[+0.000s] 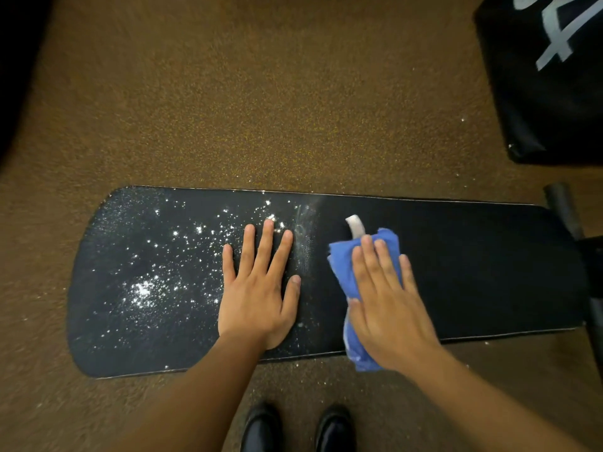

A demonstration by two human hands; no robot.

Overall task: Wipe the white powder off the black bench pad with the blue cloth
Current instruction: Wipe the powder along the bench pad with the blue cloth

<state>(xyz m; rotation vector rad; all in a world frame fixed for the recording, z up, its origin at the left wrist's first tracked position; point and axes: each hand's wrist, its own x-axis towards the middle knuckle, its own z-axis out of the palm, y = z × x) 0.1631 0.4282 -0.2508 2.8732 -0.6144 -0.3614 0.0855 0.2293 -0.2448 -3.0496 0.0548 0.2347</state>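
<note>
The long black bench pad [473, 272] lies across the middle of the view. White powder [143, 290] speckles its left half, thickest at the lower left; the right half looks dark and clean. My left hand [257, 288] rests flat on the pad with fingers spread, at the edge of the powdered area. My right hand [388, 305] presses flat on the folded blue cloth [344, 269], which lies on the pad just right of centre. A white tag [355, 226] sticks out from the cloth's far end.
Brown speckled floor [261, 109] surrounds the bench, with some powder scattered near the pad's front edge. A black padded object with white lettering [548, 76] stands at the top right. The bench's dark frame [567, 216] shows at the right end. My black shoes [300, 429] are below.
</note>
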